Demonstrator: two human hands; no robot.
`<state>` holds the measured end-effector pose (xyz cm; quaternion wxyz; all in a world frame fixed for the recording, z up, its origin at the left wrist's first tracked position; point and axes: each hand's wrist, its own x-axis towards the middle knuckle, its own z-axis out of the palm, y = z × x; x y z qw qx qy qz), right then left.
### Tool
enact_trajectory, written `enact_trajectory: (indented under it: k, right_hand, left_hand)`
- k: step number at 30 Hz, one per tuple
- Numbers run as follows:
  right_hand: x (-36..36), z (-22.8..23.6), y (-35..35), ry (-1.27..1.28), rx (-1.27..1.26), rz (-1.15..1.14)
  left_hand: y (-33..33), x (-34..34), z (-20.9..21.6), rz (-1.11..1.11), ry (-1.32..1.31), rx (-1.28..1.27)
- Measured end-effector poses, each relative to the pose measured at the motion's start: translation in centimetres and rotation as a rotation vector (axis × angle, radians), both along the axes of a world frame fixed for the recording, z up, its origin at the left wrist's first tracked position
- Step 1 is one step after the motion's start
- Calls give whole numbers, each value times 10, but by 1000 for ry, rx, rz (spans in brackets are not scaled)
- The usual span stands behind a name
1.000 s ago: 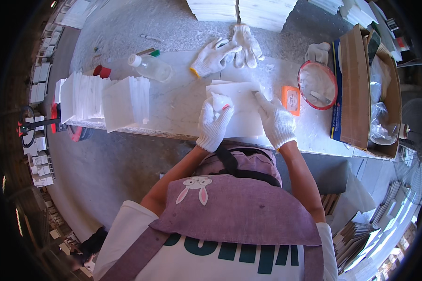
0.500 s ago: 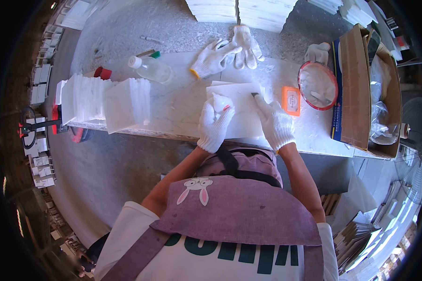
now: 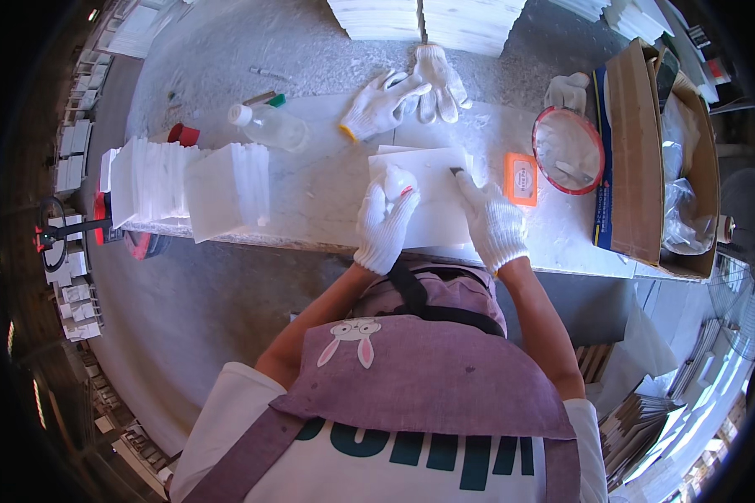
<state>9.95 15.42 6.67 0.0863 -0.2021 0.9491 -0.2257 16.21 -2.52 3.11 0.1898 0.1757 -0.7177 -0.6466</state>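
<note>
My left hand [image 3: 383, 225], in a white knit glove, is closed around a white rounded object [image 3: 400, 178] with a small red mark. Its exact kind I cannot make out. My right hand [image 3: 493, 225], gloved the same way, pinches a small dark-tipped piece [image 3: 456, 171], mostly hidden by the fingers. Between and beneath both hands lie flat white tiles [image 3: 439, 210], the upper one a little offset from another under it. The right fingertips are at the tile's right edge, and the left hand is over its left side.
Upright white tiles [image 3: 227, 189] stand at left, near a clear bottle [image 3: 279, 127] and red cap [image 3: 184, 134]. Spare gloves [image 3: 383, 102] lie beyond the tiles. At right are an orange packet [image 3: 520, 179], a red-rimmed bowl [image 3: 599, 172] of white powder and a cardboard box [image 3: 631, 159].
The white object in my left hand has turned slightly and the dark tip at my right fingers has shifted a little. Otherwise both hands stay in place.
</note>
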Motion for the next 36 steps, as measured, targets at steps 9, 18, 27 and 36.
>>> enact_trajectory:
  k: [9,18,27,36]
  right_hand:
    - [31,18,21,-202,-201,-78]
    - [61,-4,33,-248,-384,-186]
    - [62,-2,40,-262,-438,-231]
    - [63,1,44,-295,-452,-247]
  left_hand:
    - [-16,0,13,-25,-15,-514]
    - [-27,-6,28,-162,-53,-1009]
    - [-27,-7,21,-139,-97,-1333]
    - [-24,-11,23,-177,-76,-1408]
